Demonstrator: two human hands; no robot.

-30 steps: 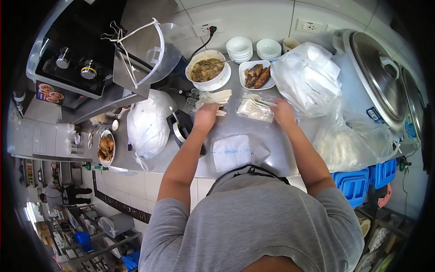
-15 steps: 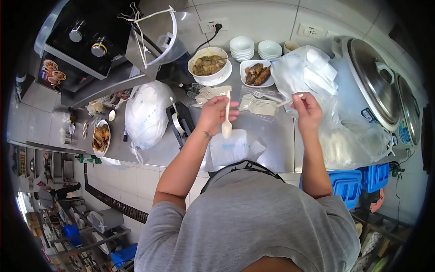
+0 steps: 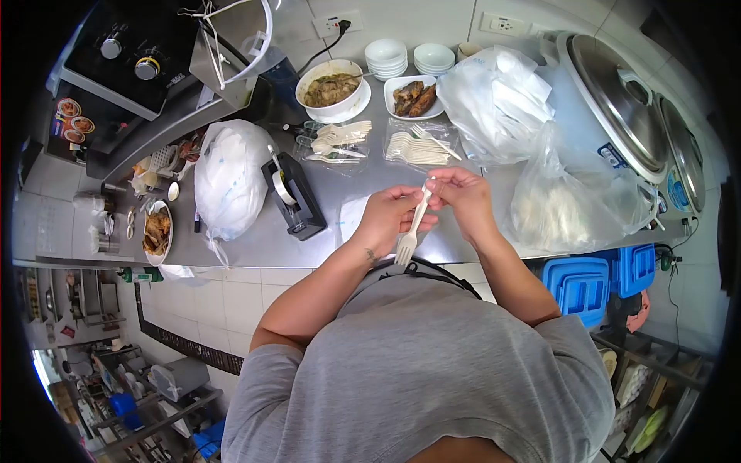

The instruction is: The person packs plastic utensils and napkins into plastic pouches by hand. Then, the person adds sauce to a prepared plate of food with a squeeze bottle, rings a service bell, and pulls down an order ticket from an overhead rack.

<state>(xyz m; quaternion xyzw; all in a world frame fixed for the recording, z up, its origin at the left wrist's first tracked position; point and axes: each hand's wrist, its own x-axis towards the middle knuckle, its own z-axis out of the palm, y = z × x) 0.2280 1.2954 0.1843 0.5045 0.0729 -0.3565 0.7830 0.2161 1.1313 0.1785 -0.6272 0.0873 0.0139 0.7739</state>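
Both of my hands meet over the counter's front edge, around a pale disposable fork (image 3: 409, 243) whose tines point down toward my body. My left hand (image 3: 384, 220) is closed, pinching the fork's handle from the left. From the right, my right hand (image 3: 465, 202) pinches the top end of the handle between thumb and fingers. Whether a spoon lies behind the fork cannot be made out. A white paper sheet (image 3: 349, 218) lies partly hidden behind my left hand. Beyond the hands lie an open plastic pack of forks (image 3: 413, 147) and a pack of spoons (image 3: 343, 135).
A black tape dispenser (image 3: 297, 197) and a stuffed white plastic bag (image 3: 235, 174) stand left. Behind are a bowl of stew (image 3: 332, 91), a dish of fried food (image 3: 414, 99) and stacked white bowls (image 3: 386, 55). Plastic bags (image 3: 502, 100) and a large lidded cooker (image 3: 617, 108) fill the right.
My hands have come together and nearer my body. The spoon seen in my left hand no longer shows separately; a fork shows between both hands. The view has shifted slightly.
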